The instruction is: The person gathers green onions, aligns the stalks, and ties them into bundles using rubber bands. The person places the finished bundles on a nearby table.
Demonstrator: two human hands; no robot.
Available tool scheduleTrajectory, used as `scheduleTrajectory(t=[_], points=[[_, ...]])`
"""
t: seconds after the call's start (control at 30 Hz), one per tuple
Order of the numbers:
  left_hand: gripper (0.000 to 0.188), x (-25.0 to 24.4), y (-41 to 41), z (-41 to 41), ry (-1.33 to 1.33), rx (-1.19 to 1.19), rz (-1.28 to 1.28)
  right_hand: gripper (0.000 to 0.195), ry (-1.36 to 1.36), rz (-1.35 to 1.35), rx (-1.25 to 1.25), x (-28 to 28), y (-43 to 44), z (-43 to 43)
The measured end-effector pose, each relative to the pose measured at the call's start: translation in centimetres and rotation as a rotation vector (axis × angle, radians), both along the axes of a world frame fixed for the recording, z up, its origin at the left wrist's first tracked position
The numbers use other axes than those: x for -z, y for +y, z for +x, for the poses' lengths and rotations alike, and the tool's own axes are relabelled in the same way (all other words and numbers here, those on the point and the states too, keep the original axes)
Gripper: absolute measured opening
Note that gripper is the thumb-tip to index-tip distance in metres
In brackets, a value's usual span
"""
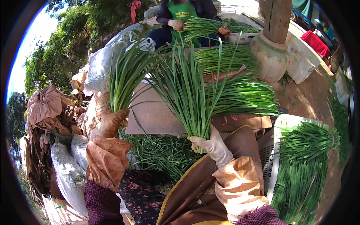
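In a stained brown glove, my left hand point(114, 121) grips a bunch of garlic chives point(123, 76) by the stem ends, leaves pointing up and away. My right hand point(209, 144), in a white glove, holds a second, wider bunch of chives point(184, 90) near its cut ends, its leaves fanned out. Both bunches are held up over the near side of a low wooden table point(156, 115). Two piles of chives, an upper one point(227, 59) and a lower one point(242, 94), lie on the table's right half. Loose green trimmings point(163, 153) fill the space below its near edge.
Right of my knees stands a white plastic crate point(284, 119) with tied chive bundles point(303, 174). Across the table a co-worker in a green apron point(182, 12) handles chives point(208, 26). A wooden post on a stone base point(268, 56) rises at right. Plastic bags point(102, 63) sit left.
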State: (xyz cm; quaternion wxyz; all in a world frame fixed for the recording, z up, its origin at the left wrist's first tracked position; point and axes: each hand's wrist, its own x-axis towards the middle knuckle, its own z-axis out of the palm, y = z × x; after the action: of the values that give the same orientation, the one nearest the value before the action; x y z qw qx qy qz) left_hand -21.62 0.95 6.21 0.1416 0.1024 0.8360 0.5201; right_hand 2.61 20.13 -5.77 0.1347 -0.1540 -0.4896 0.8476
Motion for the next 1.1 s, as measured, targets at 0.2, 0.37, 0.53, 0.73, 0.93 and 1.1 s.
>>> scheduleTrajectory(t=[0.2, 0.37, 0.53, 0.73, 0.93, 1.1], points=[[0.036, -2.8, -0.1, -6.9, 0.151, -0.038, 0.092, 0.050, 0.049, -0.035, 0.119, 0.2, 0.7, 0.2], [0.058, 6.9, 1.3, -2.1, -0.050, -0.038, -0.253, 0.052, 0.037, -0.047, 0.115, 0.3, 0.4, -0.2], [0.094, 15.9, 0.2, 3.8, -0.152, 0.044, -0.492, 0.052, 0.004, -0.058, 0.083, 0.0, 0.2, -0.2], [0.108, 13.6, -2.3, 4.6, 0.269, 0.186, -0.729, 0.050, 0.036, -0.014, 0.015, 0.6, -0.5, -0.8], [0.086, 14.2, -2.0, 14.9, -0.172, 0.298, 0.154, 0.068, 0.063, 0.043, -0.105, 4.5, -4.7, -1.9], [0.073, 19.4, 1.1, 16.0, -0.563, 0.251, 0.278, 0.088, 0.011, 0.335, -0.330, 12.8, -5.7, -1.9]])
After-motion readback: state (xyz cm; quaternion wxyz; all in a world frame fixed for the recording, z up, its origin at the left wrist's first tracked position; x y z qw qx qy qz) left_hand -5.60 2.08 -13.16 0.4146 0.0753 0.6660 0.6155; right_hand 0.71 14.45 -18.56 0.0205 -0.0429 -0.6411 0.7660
